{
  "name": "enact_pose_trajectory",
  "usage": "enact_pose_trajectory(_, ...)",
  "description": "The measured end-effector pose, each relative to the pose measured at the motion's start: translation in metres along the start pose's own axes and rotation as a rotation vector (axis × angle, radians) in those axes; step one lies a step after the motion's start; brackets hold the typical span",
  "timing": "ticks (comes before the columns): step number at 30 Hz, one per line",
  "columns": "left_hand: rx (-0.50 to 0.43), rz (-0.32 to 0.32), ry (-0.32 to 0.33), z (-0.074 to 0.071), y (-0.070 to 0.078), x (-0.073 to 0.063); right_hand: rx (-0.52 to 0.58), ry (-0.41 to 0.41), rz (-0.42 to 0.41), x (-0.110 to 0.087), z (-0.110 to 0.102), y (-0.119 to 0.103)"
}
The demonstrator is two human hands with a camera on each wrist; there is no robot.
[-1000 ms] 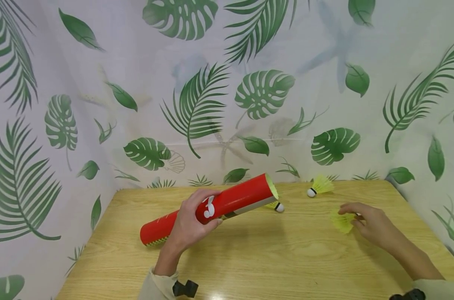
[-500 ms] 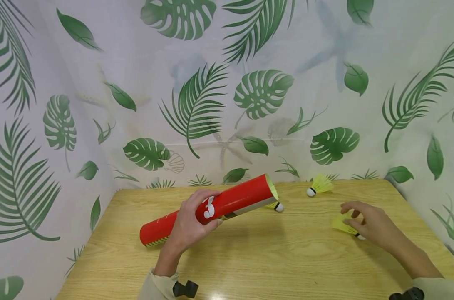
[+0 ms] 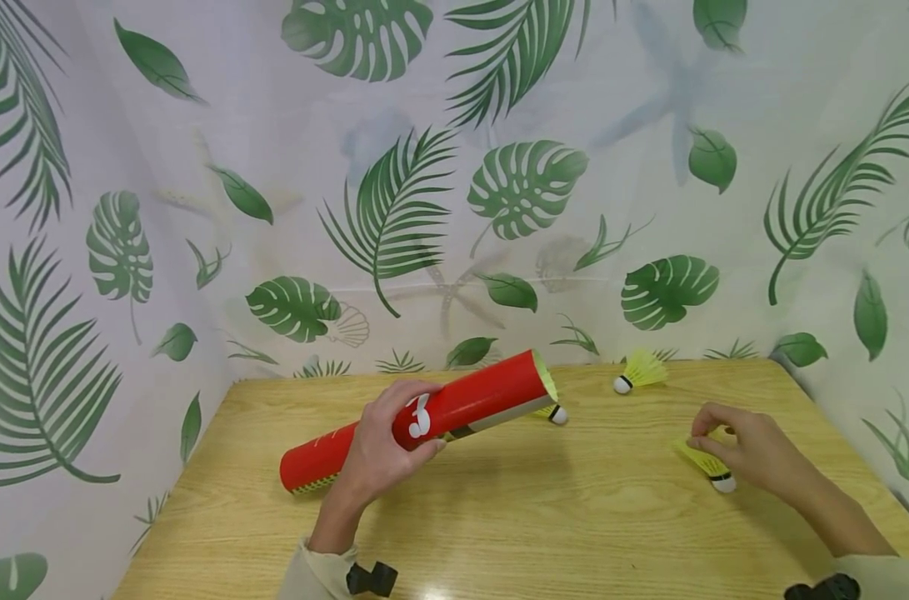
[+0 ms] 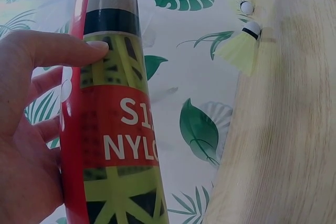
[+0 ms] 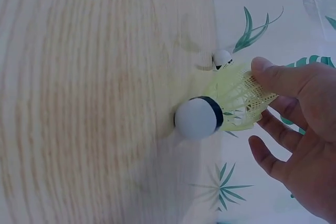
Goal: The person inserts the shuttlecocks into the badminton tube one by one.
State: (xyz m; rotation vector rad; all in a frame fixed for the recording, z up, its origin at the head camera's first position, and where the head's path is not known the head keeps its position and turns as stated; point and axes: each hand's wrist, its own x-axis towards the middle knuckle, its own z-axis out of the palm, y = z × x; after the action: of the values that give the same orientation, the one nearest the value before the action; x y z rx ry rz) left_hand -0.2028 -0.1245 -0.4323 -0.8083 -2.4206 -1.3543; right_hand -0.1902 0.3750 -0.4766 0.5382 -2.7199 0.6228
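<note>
The left hand (image 3: pixel 385 442) curls round the red tube (image 3: pixel 491 393), while the right hand (image 3: pixel 754 454) pinches a shuttlecock (image 3: pixel 707 467) by its wide end between thumb and finger, two more shuttlecocks (image 3: pixel 644 369) farther off between the hands.

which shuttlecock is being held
The shuttlecock nearest the person, its yellow skirt pinched by the right hand. The other two, one beyond the red tube, one farther right, have no hand on them.

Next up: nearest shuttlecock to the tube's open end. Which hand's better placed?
Right, I'd say. The right hand pinches that shuttlecock by its skirt. The left hand is occupied gripping the red tube, whose open end tilts up toward the right.
</note>
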Motion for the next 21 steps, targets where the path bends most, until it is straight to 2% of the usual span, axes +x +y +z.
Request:
enact_pose_trajectory(9, 0.008, 0.001, 0.005, 0.001, 0.000, 0.000, 0.020, 0.085, -0.052, 0.003, -0.004, -0.006)
enact_pose_trajectory(21, 0.008, 0.002, 0.006, 0.001, -0.001, 0.000, 0.163, 0.118, 0.009, 0.001, -0.005, -0.017)
